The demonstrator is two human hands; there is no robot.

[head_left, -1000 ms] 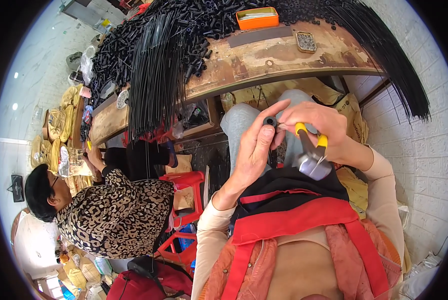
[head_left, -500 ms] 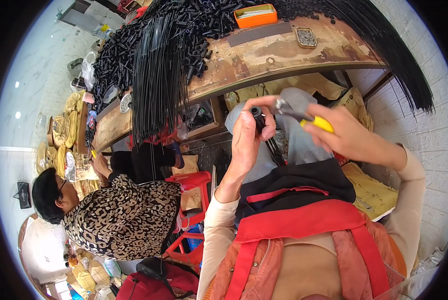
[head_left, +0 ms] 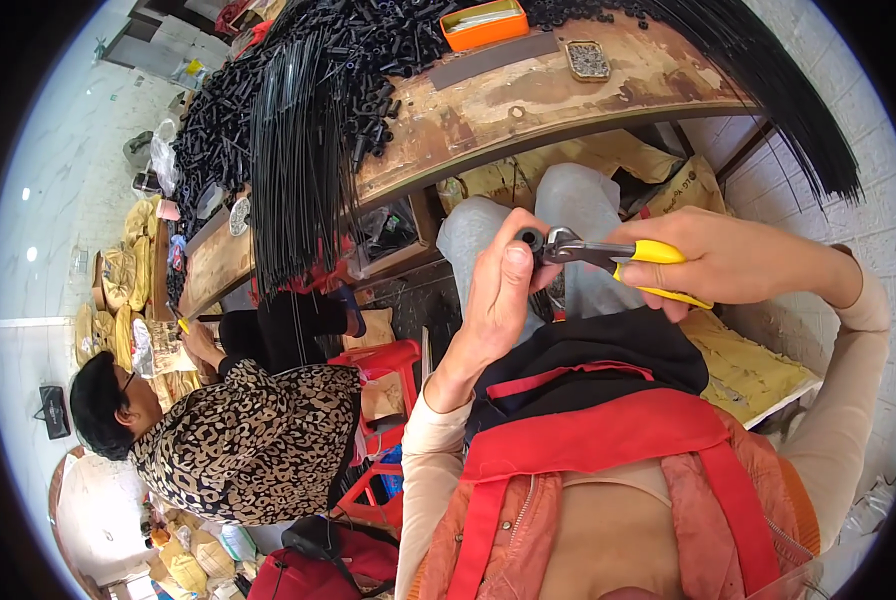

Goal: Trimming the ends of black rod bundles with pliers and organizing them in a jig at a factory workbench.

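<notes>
Yellow-handled pliers (head_left: 658, 251), gripped in the right hand (head_left: 733, 255), have their nose at the side of a black tube (head_left: 534, 234) pinched in the left hand (head_left: 493, 290) above the lap (head_left: 580, 195). This piece looks mid-work; a heap of similar black parts (head_left: 368, 60) lies on the bench (head_left: 468, 120), finished or not can't tell. Versus half a second ago, pliers swung in to the tube, both handles now visible.

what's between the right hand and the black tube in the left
In the head view, yellow-handled pliers: the right hand holds their handles, and their metal head is beside the black tube in the left hand.
</notes>
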